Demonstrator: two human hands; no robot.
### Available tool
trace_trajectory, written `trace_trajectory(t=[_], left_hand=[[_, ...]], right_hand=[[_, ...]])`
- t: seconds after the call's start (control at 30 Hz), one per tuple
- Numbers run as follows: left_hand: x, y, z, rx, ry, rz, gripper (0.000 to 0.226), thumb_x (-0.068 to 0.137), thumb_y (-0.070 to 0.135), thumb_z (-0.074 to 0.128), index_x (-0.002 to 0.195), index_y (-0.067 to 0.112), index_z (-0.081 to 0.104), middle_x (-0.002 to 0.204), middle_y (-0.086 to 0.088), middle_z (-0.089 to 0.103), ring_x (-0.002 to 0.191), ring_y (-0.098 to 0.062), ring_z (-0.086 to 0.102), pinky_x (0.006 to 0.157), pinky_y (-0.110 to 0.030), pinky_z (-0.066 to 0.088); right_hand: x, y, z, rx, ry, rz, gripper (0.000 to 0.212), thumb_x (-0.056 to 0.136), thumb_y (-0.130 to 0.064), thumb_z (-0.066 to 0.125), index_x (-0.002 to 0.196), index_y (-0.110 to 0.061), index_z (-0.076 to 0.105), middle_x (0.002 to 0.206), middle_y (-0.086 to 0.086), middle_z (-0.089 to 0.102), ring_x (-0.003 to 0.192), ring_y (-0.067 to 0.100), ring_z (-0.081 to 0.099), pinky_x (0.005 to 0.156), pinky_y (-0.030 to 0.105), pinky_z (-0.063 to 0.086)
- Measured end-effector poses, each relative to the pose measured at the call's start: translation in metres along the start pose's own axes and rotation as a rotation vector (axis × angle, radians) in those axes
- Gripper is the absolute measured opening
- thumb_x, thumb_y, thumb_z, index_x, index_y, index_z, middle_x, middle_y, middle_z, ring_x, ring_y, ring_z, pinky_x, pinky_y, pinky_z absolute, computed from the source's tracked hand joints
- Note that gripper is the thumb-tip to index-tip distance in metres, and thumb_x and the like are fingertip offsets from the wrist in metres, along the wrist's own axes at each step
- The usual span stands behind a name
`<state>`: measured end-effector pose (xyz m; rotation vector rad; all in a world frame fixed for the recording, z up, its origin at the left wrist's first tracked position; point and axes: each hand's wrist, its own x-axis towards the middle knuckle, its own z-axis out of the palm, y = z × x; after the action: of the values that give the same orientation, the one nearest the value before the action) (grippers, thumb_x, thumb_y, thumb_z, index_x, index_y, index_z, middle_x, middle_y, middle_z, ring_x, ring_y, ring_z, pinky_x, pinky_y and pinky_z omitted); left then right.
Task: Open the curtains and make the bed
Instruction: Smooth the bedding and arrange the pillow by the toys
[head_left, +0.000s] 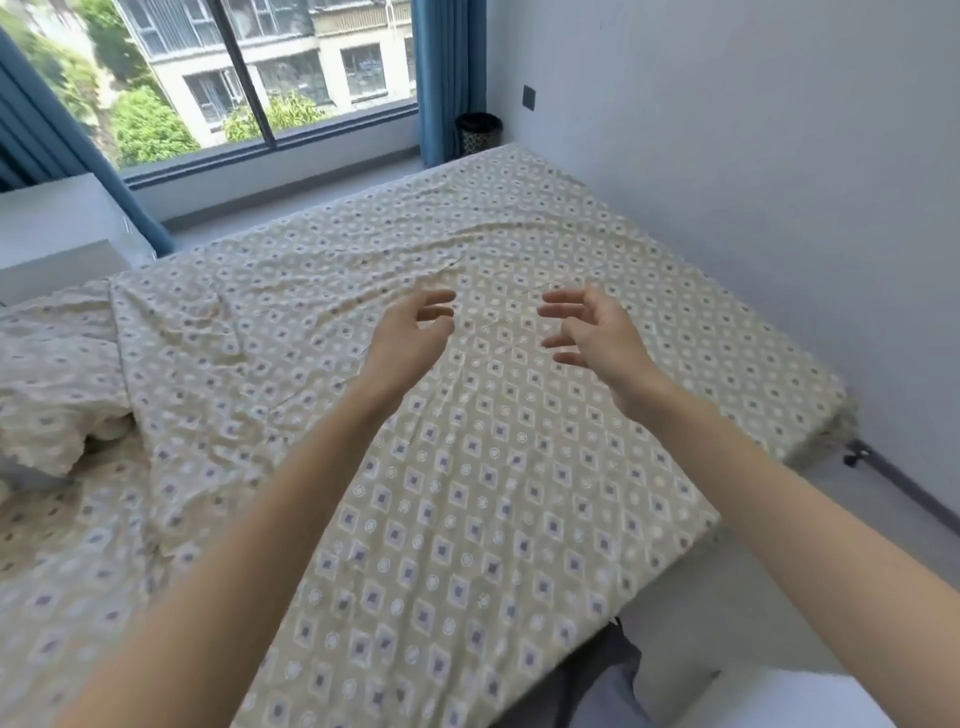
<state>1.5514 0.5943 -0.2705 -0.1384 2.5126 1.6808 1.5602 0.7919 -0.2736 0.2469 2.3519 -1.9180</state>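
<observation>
A beige patterned sheet (519, 467) covers the bed, wrinkled across its middle and far part. A bunched quilt in the same pattern (57, 374) lies heaped at the left. My left hand (410, 338) and my right hand (597, 332) hover side by side above the sheet's middle, fingers spread and curled, holding nothing. The blue curtains are drawn apart: one hangs at the left (62, 140), the other at the window's right end (447, 78). The window (249, 67) between them is uncovered.
A white cabinet (57, 223) stands at the left beside the bed. A dark bin (478, 132) sits in the far corner by the grey wall (753, 182). A strip of floor runs between the bed and the wall at the right. A white surface (779, 696) lies near my legs.
</observation>
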Motion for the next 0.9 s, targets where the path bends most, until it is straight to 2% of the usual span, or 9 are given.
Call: trace_trajectory(t=[0.1, 0.23, 0.37, 0.5, 0.73, 0.9], left_hand=[[0.033, 0.01, 0.054, -0.025, 0.045, -0.059, 0.038, 0.092, 0.013, 0.047, 0.128, 0.024, 0.055, 0.12, 0.004, 0.06, 0.108, -0.015, 0.058, 0.088, -0.028, 0.046], [0.064, 0.033, 0.113, -0.058, 0.1, -0.136, 0.038, 0.093, 0.013, 0.045, 0.129, 0.023, 0.054, 0.12, 0.003, 0.06, 0.109, -0.016, 0.058, 0.091, -0.029, 0.046], [0.09, 0.066, 0.161, -0.08, 0.137, -0.135, 0.037, 0.093, 0.013, 0.046, 0.128, 0.024, 0.055, 0.119, 0.004, 0.061, 0.105, -0.014, 0.06, 0.084, -0.026, 0.047], [0.112, 0.096, 0.192, -0.09, 0.126, -0.101, 0.037, 0.093, 0.014, 0.046, 0.128, 0.024, 0.055, 0.119, 0.006, 0.06, 0.107, -0.015, 0.058, 0.092, -0.031, 0.047], [0.14, 0.137, 0.242, -0.078, 0.03, 0.0, 0.039, 0.093, 0.013, 0.045, 0.13, 0.023, 0.054, 0.119, 0.005, 0.061, 0.101, -0.012, 0.06, 0.09, -0.03, 0.048], [0.171, 0.176, 0.308, -0.089, -0.072, 0.067, 0.039, 0.093, 0.012, 0.045, 0.13, 0.022, 0.055, 0.119, 0.004, 0.062, 0.102, -0.012, 0.06, 0.084, -0.025, 0.047]], right_hand=[[0.045, 0.016, -0.043, -0.033, -0.072, 0.02, 0.03, 0.094, -0.003, 0.04, 0.113, -0.021, 0.055, 0.116, -0.004, 0.062, 0.09, 0.018, 0.064, 0.082, 0.031, 0.053], [0.093, 0.023, -0.095, -0.043, -0.156, 0.051, 0.03, 0.094, -0.002, 0.04, 0.112, -0.021, 0.055, 0.115, -0.004, 0.062, 0.086, 0.016, 0.063, 0.08, 0.029, 0.053], [0.126, 0.02, -0.148, -0.052, -0.187, 0.04, 0.033, 0.093, -0.001, 0.039, 0.114, -0.019, 0.056, 0.114, -0.004, 0.063, 0.082, 0.013, 0.062, 0.08, 0.03, 0.053], [0.141, 0.018, -0.194, -0.039, -0.141, 0.035, 0.033, 0.093, -0.002, 0.039, 0.115, -0.02, 0.057, 0.115, -0.005, 0.063, 0.083, 0.013, 0.063, 0.081, 0.03, 0.053], [0.154, 0.022, -0.265, -0.04, -0.024, 0.045, 0.031, 0.094, -0.002, 0.039, 0.112, -0.021, 0.056, 0.114, -0.005, 0.063, 0.084, 0.014, 0.062, 0.078, 0.029, 0.053], [0.174, 0.023, -0.344, -0.014, 0.116, 0.017, 0.03, 0.094, -0.002, 0.04, 0.11, -0.021, 0.057, 0.115, -0.004, 0.063, 0.078, 0.012, 0.062, 0.074, 0.026, 0.052]])
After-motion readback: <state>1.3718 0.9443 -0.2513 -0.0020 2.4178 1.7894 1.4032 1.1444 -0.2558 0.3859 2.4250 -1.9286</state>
